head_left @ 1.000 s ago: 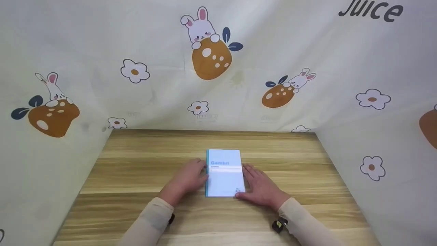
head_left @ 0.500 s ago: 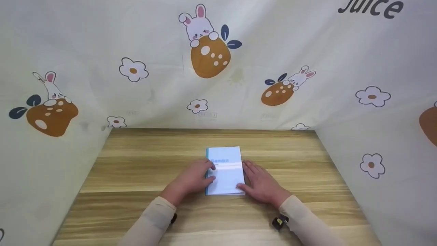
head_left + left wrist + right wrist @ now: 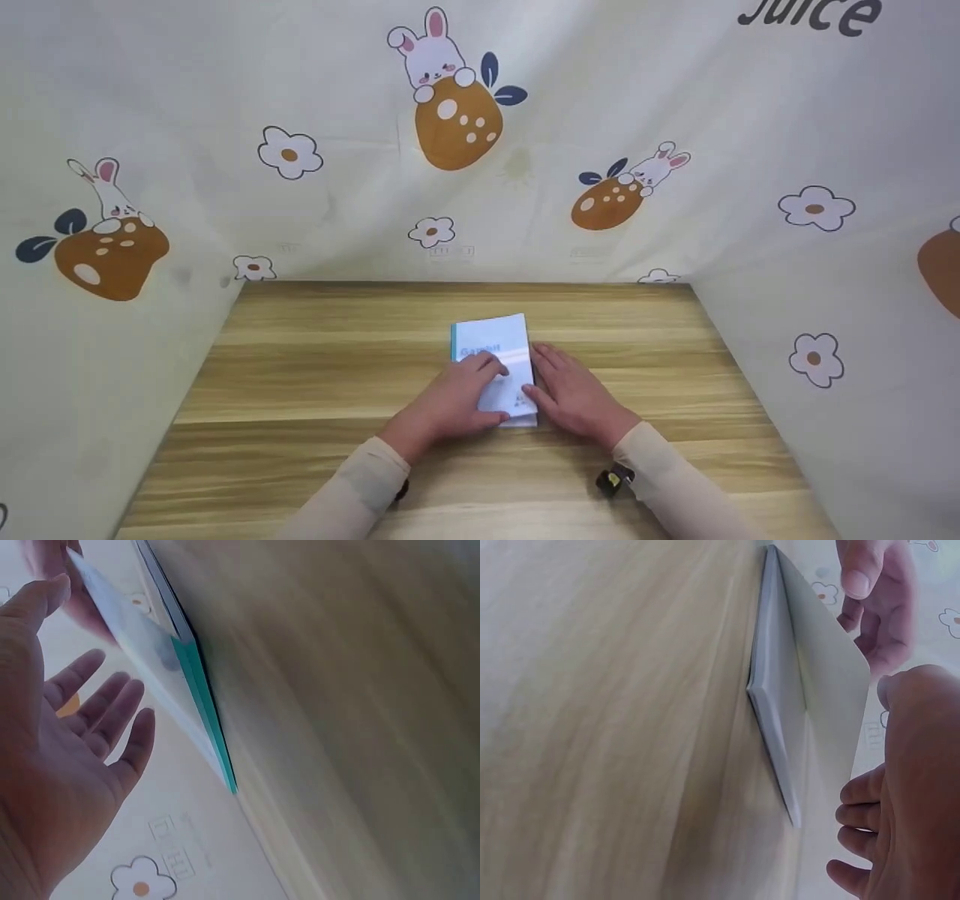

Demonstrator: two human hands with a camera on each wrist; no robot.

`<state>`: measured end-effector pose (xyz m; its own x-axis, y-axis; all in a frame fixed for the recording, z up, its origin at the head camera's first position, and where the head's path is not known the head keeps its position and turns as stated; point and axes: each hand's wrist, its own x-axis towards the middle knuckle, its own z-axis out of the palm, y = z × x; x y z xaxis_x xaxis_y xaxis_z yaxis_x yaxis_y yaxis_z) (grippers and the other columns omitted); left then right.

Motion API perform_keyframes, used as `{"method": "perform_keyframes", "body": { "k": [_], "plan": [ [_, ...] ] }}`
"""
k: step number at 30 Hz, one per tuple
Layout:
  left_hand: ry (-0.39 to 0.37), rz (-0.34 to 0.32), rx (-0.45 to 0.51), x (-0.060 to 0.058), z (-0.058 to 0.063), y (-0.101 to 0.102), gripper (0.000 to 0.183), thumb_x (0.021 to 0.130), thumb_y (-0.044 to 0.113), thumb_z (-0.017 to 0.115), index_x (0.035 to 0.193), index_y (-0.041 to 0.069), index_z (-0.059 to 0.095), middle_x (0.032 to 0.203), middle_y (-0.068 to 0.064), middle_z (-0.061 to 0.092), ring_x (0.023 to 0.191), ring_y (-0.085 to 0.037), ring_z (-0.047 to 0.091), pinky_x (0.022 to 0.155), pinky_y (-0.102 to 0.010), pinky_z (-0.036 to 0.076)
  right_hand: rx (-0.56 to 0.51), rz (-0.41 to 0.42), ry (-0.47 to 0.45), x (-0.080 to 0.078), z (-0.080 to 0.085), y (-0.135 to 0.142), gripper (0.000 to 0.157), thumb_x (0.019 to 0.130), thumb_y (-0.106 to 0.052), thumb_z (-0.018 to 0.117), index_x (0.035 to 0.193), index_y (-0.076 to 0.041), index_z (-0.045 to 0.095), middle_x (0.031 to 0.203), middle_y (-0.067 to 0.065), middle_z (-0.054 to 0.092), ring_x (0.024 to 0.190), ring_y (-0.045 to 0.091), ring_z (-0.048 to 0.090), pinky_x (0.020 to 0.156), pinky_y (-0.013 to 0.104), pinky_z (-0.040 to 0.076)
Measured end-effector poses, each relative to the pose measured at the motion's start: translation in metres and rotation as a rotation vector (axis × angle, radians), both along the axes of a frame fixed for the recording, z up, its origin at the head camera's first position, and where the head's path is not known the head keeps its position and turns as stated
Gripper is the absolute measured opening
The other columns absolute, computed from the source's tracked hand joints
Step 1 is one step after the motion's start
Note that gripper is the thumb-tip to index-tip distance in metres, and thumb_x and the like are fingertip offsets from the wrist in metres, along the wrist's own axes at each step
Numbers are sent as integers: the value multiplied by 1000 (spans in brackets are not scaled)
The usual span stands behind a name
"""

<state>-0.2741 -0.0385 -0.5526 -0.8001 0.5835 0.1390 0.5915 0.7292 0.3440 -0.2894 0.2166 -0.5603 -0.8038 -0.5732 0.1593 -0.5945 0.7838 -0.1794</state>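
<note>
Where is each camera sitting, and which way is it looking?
Head: on the head, facing forward and down at the book and table; left hand, right hand and sleeves show.
Left wrist: on that wrist, facing the book's green spine; left hand near, right hand partly visible.
Right wrist: on that wrist, facing the page edges; right hand near, left hand beyond.
Both wrist views share the raised cover and both hands, from opposite sides.

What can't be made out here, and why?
- Head view: the book's lower-left cover, behind the left grip.
- Head view: tops of the "Juice" lettering, cut off by the upper edge.
- Head view: most of the black left-wrist device, behind the sleeve.
- Right wrist view: any print inside the book, angle too steep.
</note>
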Motion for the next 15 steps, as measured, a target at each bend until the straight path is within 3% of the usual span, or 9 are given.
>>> {"method": "perform_keyframes", "body": {
  "k": [5, 10, 15],
  "plan": [
    [29, 15, -32, 3, 1, 17, 79, 81, 65, 72, 143, 21, 50, 147, -2, 47, 140, -24, 42, 116, -46, 35, -23, 12, 19, 1, 3, 0, 75, 105, -57, 36, 155, -1, 37, 160, 15, 38, 149, 29, 32, 120, 47, 28],
    [70, 18, -36, 4, 3, 27, 79, 81, 68, 70, 141, 21, 49, 143, 0, 48, 136, -21, 45, 115, -46, 37, -45, 11, 25, 1, 7, -1, 72, 105, -55, 38, 155, -2, 38, 160, 14, 37, 149, 29, 32, 120, 47, 28],
    [64, 44, -22, 5, 5, 33, 77, 81, 66, 71, 139, 20, 51, 141, -1, 50, 130, -22, 49, 111, -46, 41, -61, 23, 39, 1, 9, -2, 68, 106, -51, 39, 154, -2, 40, 159, 15, 39, 147, 31, 34, 118, 51, 30]
  ]
}}
